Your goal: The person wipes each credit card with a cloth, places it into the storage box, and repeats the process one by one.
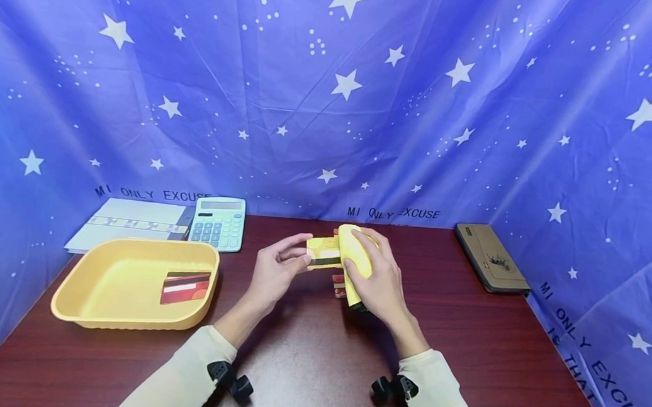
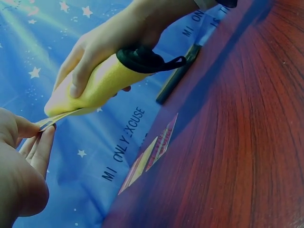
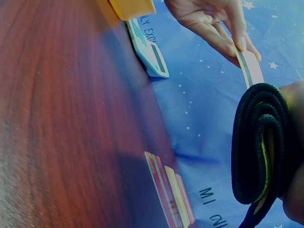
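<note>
Between thumb and fingers, my left hand [image 1: 272, 275] pinches a yellow bank card [image 1: 320, 251] with a dark stripe by its left end. My right hand [image 1: 382, 277] grips a folded yellow cloth [image 1: 355, 251], which covers the card's right end. In the right wrist view the cloth's black border [image 3: 249, 147] shows its rolled layers. Both hands are raised over the table. Below them lie several cards, among them a red card [image 1: 339, 286], partly hidden behind the cloth in the head view. The left wrist view shows these cards [image 2: 161, 148] lying close together.
To the left stands a yellow plastic basin [image 1: 102, 317] with a red striped card [image 1: 185, 289] inside. Behind it are a white flat box [image 1: 132, 215] and a light-blue calculator [image 1: 219, 227]. A brown zipped wallet [image 1: 492, 259] lies at the back right. Blue starry curtains border the table.
</note>
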`<state>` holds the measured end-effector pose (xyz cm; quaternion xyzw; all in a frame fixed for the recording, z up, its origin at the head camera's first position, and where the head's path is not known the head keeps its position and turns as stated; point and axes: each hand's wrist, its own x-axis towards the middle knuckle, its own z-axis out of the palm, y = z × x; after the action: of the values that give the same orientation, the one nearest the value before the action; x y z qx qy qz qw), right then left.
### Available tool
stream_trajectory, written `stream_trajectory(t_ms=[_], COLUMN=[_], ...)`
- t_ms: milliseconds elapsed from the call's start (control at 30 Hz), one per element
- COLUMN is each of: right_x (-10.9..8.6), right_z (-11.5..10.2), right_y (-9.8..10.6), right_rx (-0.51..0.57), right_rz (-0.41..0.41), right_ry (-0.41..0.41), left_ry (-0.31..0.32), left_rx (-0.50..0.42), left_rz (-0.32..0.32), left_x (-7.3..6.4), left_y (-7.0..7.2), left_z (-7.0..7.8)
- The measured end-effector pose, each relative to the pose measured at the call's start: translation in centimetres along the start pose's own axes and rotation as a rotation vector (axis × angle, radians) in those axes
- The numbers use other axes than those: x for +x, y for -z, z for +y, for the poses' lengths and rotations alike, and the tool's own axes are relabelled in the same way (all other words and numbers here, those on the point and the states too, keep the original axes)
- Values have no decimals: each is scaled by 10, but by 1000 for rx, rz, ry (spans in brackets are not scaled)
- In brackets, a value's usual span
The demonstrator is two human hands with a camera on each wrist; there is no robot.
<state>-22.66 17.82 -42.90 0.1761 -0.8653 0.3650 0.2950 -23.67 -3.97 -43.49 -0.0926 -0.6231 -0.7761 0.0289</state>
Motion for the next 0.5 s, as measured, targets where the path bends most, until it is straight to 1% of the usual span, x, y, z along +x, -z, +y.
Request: stream_trajectory(t_ms=[133,267,367,500], right_x=[2,3,4,3], right_z=[2,6,9,12], right_y=[6,10,13,16], right_rx=[6,-5,-8,-4], right_rz=[-3,2,8,3], right_ry=[-8,-30,-46,-70], left_ry=[16,29,35,40], left_rx=[-13,-1,13,29], left_rz=[-3,-17,-20,-45], left_x=[1,3,5,4], left_y=[0,3,7,14], left_z=[1,5,11,25])
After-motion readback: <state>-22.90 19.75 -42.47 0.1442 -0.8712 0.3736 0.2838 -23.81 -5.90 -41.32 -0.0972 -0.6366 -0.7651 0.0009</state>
